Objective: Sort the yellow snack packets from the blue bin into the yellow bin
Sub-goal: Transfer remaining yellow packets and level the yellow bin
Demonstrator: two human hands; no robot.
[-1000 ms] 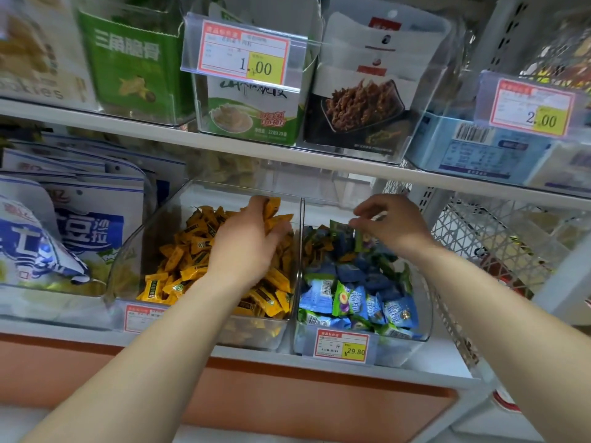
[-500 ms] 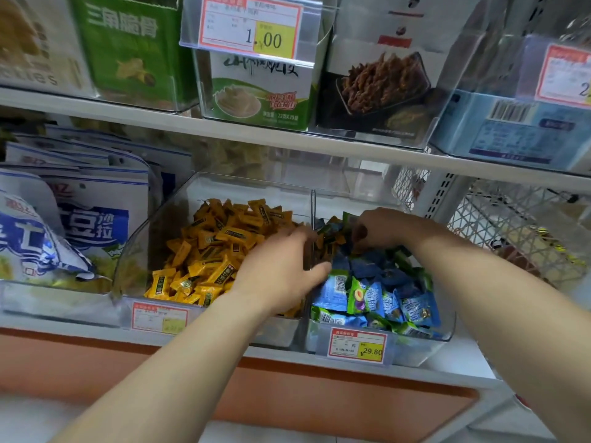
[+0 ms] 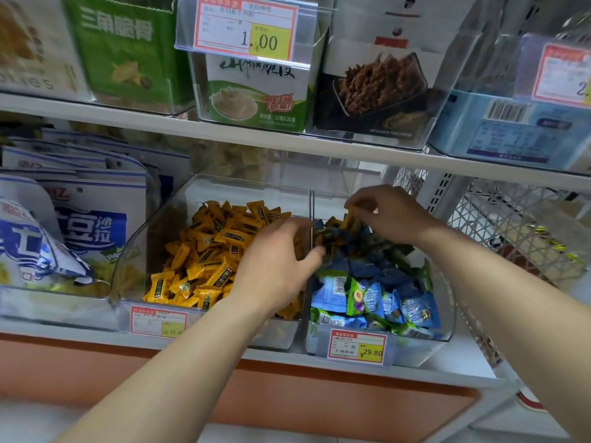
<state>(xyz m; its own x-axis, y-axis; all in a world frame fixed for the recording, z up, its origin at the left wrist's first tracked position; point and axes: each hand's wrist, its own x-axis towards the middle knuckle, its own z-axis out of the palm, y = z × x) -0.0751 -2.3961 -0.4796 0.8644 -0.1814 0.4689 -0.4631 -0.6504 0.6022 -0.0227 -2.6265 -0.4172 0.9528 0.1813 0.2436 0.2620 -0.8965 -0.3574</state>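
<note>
Left bin [image 3: 137, 251] beside right bin [image 3: 415, 354] on shelf [image 3: 467, 362]

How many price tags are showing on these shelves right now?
4. The 1.00 tag hangs upper middle, a cut-off tag upper right, a blurry tag fronts the yellow bin, and the 29.80 tag fronts the blue bin. Others may be hidden.

Right hand [image 3: 391, 215] pinches a yellow packet [image 3: 351, 215] over the blue bin [image 3: 448, 314] — left hand [image 3: 275, 262] alongside.
</note>
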